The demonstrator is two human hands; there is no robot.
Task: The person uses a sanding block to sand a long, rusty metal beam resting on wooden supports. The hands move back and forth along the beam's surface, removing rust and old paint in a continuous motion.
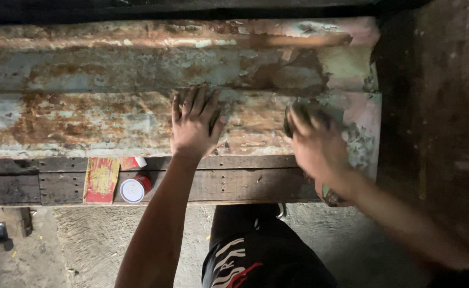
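Note:
A long rusty metal panel (85,101) with flaking pale paint lies across a dark wooden bench (234,184). My left hand (193,124) rests flat on the panel near its middle, fingers spread, holding nothing. My right hand (317,146), blurred by motion, is closed around a dark scrubbing pad (294,114) pressed against the panel's right part. The pad is mostly hidden by my fingers.
A small red can with a white lid (133,189) lies on the bench beside a worn red-and-yellow sheet (101,180) and a small red-and-white piece (133,162). Rough concrete floor (101,240) lies below; a dark wall (437,106) stands to the right.

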